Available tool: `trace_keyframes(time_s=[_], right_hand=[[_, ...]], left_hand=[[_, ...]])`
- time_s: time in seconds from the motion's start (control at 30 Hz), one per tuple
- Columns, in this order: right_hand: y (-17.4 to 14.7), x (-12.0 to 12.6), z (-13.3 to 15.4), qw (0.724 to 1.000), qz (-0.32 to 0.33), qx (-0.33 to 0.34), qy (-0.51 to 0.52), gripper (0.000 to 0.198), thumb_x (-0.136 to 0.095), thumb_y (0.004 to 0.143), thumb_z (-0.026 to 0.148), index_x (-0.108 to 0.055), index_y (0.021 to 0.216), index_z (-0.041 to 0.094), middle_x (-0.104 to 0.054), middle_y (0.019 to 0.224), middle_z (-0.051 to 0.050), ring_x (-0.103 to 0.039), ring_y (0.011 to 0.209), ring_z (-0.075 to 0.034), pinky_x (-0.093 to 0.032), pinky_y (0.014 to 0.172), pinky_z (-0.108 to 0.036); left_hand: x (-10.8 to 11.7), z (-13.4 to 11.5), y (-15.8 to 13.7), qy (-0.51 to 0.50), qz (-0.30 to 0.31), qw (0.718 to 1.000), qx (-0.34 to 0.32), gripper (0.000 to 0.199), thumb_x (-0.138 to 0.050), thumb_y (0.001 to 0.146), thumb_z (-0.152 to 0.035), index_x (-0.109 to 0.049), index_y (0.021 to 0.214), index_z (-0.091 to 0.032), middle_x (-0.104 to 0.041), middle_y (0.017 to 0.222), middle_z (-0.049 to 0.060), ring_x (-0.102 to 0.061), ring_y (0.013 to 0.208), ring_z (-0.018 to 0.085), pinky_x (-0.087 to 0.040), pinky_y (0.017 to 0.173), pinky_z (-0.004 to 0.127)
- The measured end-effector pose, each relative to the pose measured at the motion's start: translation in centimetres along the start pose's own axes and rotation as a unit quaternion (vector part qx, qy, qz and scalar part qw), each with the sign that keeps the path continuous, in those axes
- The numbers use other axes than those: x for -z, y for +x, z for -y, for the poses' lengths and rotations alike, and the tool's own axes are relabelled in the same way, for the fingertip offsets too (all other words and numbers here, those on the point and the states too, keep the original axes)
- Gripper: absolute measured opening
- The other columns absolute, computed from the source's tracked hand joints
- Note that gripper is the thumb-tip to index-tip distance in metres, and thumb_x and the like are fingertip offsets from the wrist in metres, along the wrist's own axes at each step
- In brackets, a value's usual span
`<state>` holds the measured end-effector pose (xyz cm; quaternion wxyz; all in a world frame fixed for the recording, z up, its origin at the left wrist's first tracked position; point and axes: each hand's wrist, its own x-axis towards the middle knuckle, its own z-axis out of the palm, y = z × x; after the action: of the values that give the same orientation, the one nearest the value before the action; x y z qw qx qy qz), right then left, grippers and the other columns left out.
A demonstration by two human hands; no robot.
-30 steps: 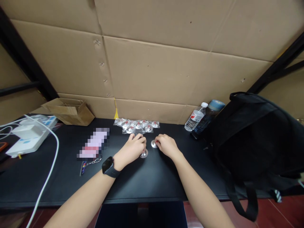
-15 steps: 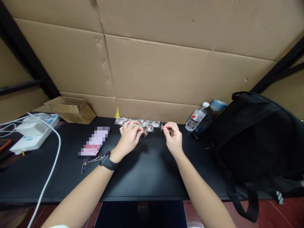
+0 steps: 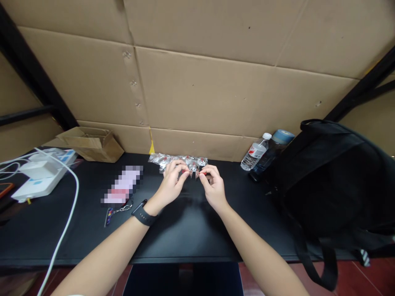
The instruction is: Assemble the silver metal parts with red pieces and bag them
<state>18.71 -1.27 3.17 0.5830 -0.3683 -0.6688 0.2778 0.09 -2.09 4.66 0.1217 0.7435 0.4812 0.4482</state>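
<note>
My left hand [image 3: 173, 180], a dark watch [image 3: 144, 213] on its wrist, is closed in a pinch on a small shiny packet [image 3: 191, 174] with a red part at the fingertips. Facing it, my right hand [image 3: 214, 187] pinches another small shiny packet [image 3: 197, 174], also with red by the fingers. The two packets hang close together, a narrow gap between them. Just behind the hands lies a row of several clear, silvery packets [image 3: 158, 158] with red spots; the left fingers cover part of it. What is inside the packets is too small to tell.
Left on the black table [image 3: 188, 242] are a blurred-out phone [image 3: 123, 185], a keychain [image 3: 119, 209], a paper bag [image 3: 98, 144], and a white power strip [image 3: 43, 181] with cables. Water bottle [image 3: 255, 153], blue-lidded bottle [image 3: 276, 146] and black backpack [image 3: 336, 197] stand right. Cardboard [image 3: 203, 90] walls the back.
My right hand has moved left with its packet, up beside the one in my left hand. The left hand has shifted slightly right and nearer to me.
</note>
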Motion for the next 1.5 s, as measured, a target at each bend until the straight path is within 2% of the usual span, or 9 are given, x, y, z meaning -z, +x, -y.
trace_keyframes(time_s=[0.33,0.5,0.7,0.77,0.87,1.0,1.23,1.37,1.5], right_hand=[[-0.4,-0.5,0.3,0.997,0.01,-0.048,0.058,0.018,-0.063,0.093,0.04,-0.063,0.093,0.022,-0.061,0.122,-0.011,-0.063,0.11,-0.023,-0.057,0.086,-0.034],[-0.5,-0.6,0.3,0.98,0.046,-0.111,0.161,0.019,-0.067,0.091,0.041,-0.063,0.095,0.023,-0.065,0.126,-0.008,-0.071,0.091,-0.019,-0.06,0.074,-0.032],[-0.1,0.1,0.3,0.96,0.094,-0.15,0.217,0.038,-0.073,0.087,0.041,-0.066,0.123,0.029,-0.067,0.121,-0.005,-0.074,0.085,-0.017,-0.062,0.074,-0.033],[0.1,0.2,0.4,0.951,0.111,-0.174,0.229,0.04,-0.074,0.086,0.042,-0.069,0.124,0.027,-0.07,0.117,-0.005,-0.074,0.086,-0.019,-0.063,0.076,-0.034],[0.2,0.2,0.4,0.938,0.097,-0.208,0.259,0.039,-0.078,0.083,0.039,-0.072,0.119,0.026,-0.071,0.113,-0.006,-0.076,0.083,-0.02,-0.063,0.075,-0.034],[0.7,0.5,0.3,0.932,0.014,-0.236,0.275,0.042,-0.083,0.077,0.035,-0.073,0.116,0.026,-0.069,0.113,-0.005,-0.076,0.078,-0.019,-0.062,0.072,-0.032],[1.9,2.0,0.3,0.943,-0.026,-0.23,0.237,0.048,-0.084,0.074,0.04,-0.072,0.118,0.023,-0.069,0.114,-0.007,-0.075,0.08,-0.019,-0.06,0.073,-0.031],[1.9,2.3,-0.1,0.976,0.016,-0.173,0.129,0.049,-0.083,0.073,0.036,-0.072,0.119,0.023,-0.069,0.114,-0.007,-0.072,0.079,-0.017,-0.058,0.071,-0.03],[1.6,2.8,-0.4,0.988,0.095,-0.075,-0.095,0.039,-0.073,0.077,0.027,-0.074,0.116,0.025,-0.069,0.115,-0.006,-0.068,0.077,-0.015,-0.056,0.073,-0.029]], left_hand=[[-0.6,-0.3,-0.1,-0.056,0.017,0.998,-0.001,0.021,-0.046,0.103,-0.036,-0.061,0.095,-0.022,-0.058,0.111,0.007,-0.053,0.116,0.022,-0.038,0.11,0.042],[-0.7,-0.2,-0.3,-0.046,0.004,0.999,0.007,0.018,-0.052,0.101,-0.035,-0.064,0.095,-0.023,-0.059,0.112,0.006,-0.053,0.117,0.023,-0.039,0.109,0.042],[-0.3,0.0,-0.2,0.006,0.002,1.0,0.016,0.018,-0.058,0.098,-0.039,-0.069,0.096,-0.025,-0.06,0.115,0.005,-0.052,0.117,0.025,-0.038,0.107,0.045],[-0.2,0.0,-0.2,0.027,0.011,0.999,0.021,0.02,-0.057,0.098,-0.041,-0.069,0.096,-0.026,-0.06,0.118,0.005,-0.052,0.118,0.026,-0.038,0.106,0.046],[0.0,0.2,-0.1,0.061,0.02,0.997,0.029,0.025,-0.056,0.098,-0.047,-0.067,0.109,-0.027,-0.062,0.124,0.006,-0.051,0.122,0.028,-0.039,0.105,0.047],[0.4,1.6,0.0,0.114,0.052,0.991,0.051,0.044,-0.045,0.102,-0.051,-0.051,0.136,-0.025,-0.06,0.136,0.011,-0.054,0.126,0.03,-0.037,0.106,0.05],[1.2,3.7,-0.3,0.18,0.279,0.943,0.008,0.033,-0.05,0.099,-0.044,-0.065,0.121,-0.025,-0.066,0.128,0.009,-0.06,0.121,0.029,-0.04,0.106,0.046],[0.8,3.4,-0.5,0.182,0.321,0.929,-0.014,0.035,-0.054,0.096,-0.041,-0.064,0.126,-0.026,-0.063,0.134,0.009,-0.059,0.124,0.029,-0.042,0.103,0.043],[0.2,2.7,-0.9,0.16,0.34,0.926,-0.043,0.036,-0.055,0.096,-0.037,-0.061,0.129,-0.024,-0.064,0.135,0.01,-0.06,0.123,0.028,-0.043,0.103,0.041]])
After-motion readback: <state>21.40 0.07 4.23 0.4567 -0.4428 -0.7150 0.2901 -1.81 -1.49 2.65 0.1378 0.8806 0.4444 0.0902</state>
